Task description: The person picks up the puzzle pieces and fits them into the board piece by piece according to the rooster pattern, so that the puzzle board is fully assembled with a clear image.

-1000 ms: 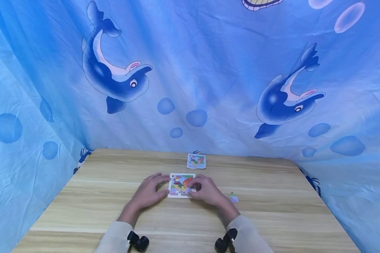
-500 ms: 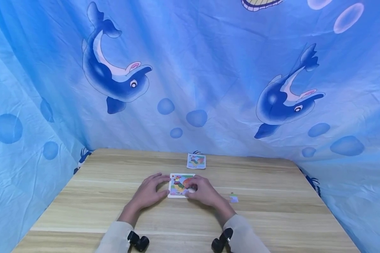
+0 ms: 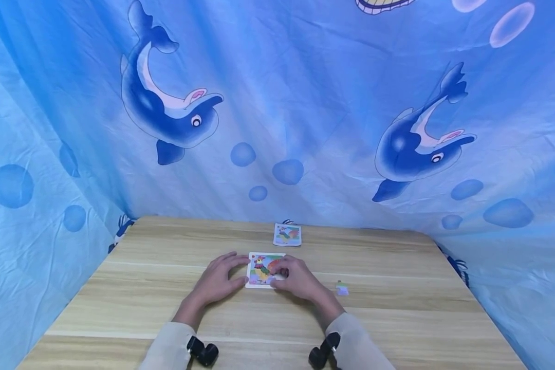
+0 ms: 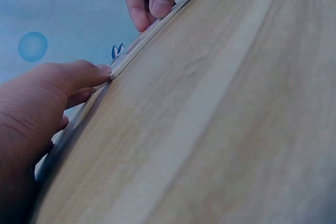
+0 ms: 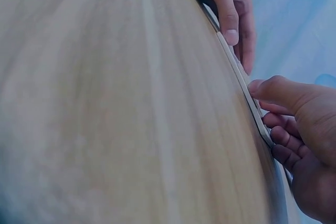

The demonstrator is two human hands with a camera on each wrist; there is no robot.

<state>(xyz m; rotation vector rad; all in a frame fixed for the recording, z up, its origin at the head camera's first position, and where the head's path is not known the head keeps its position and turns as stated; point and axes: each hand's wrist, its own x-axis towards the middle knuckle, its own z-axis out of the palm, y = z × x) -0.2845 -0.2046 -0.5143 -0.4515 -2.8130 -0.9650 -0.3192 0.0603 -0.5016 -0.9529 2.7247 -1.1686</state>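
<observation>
A small framed jigsaw puzzle (image 3: 260,268) with a rooster picture lies flat on the table between the hands. My left hand (image 3: 220,277) holds its left side, thumb near the front corner and index finger farther back. Over the puzzle's right part, my right hand (image 3: 298,277) has bent fingers and thumb at a puzzle piece, which the fingers mostly hide. In the right wrist view, the right thumb (image 5: 273,88) sits on the board's near edge with the other fingers curled behind. The left thumb (image 4: 94,74) touches the board's corner in the left wrist view.
One loose puzzle piece (image 3: 342,290), purple and green, lies right of the right forearm. A rooster picture card (image 3: 287,235) lies near the back edge of the wooden table (image 3: 388,329). A blue dolphin-print curtain (image 3: 277,103) hangs behind and at the sides.
My right hand has shifted slightly left over the puzzle, and the pale gap along its lower part has closed up. My left hand stays at the left edge.
</observation>
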